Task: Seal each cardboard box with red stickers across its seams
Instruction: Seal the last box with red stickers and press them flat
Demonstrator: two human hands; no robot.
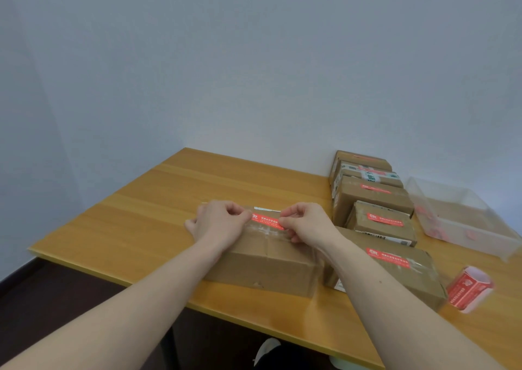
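Wooden table [175,188], the landmark for all that follows. Near its front edge, centre: a cardboard box [262,262], long side facing the person, creased and dented, old clear tape across the top. Judged light and fairly stiff at the corners but soft on the panels; best steadied by pressing on the top near the seam, not squeezed at the sides.

Toward the table's right side, a row of sealed boxes [375,200] runs back to the wall, each with a red strip on top. The nearest of them [395,268] sits just beside the working box. Clear plastic tray [440,197] at the table's far right, some red scraps inside. Sticker roll [470,287] near the table's front right edge, well apart from the hands.

Left hand [220,222] and right hand [305,225] both over the working box's far top edge. Each pinches one end of a red sticker [268,221] between thumb and curled fingers, strip stretched level between them, low over or on the seam; whether it has stuck I cannot tell.

Sticker judged thin, limp, tacky on the underside; likely to fold on itself, so hold by the extreme ends and keep taut.

Writing: white print on the red strips, a logo at the left end, then a line of characters; too blurred to read. Shipping labels on the boxes unreadable.
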